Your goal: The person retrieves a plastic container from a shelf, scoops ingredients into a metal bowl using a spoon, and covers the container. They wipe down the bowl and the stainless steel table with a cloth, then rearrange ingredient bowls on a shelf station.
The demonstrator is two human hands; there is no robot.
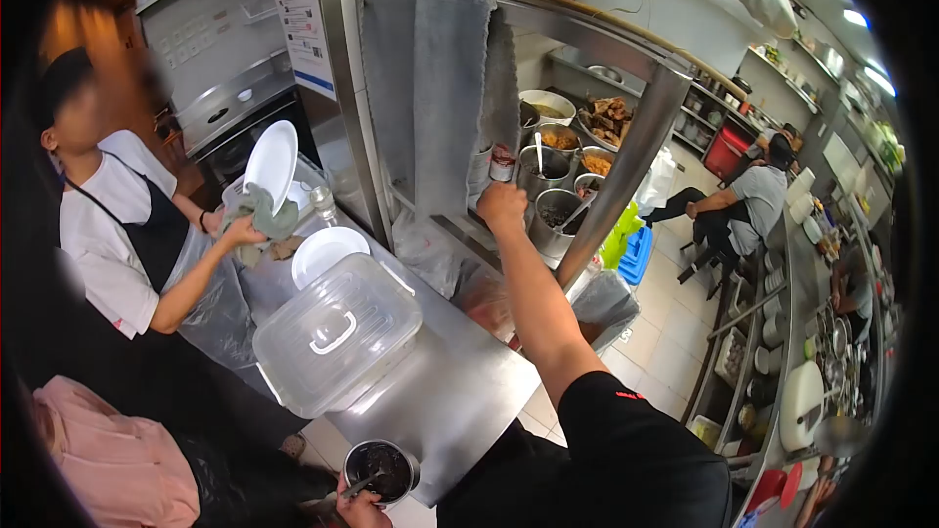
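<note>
At the bottom of the view my left hand is closed on a metal pot of dark sauce, with a spoon handle standing in it. My right arm stretches forward to the shelf of pots, where my right hand is closed in a fist. What its fingers hold, if anything, is hidden. A can with a red label stands just behind that hand. Close to its right are a metal pot of dark contents and another metal pot with a pale-handled spoon in it.
A lidded clear plastic box and a white plate occupy the steel counter. Across it, a person in an apron wipes a plate. Grey cloths hang beside a slanted metal post. Another person sits farther back.
</note>
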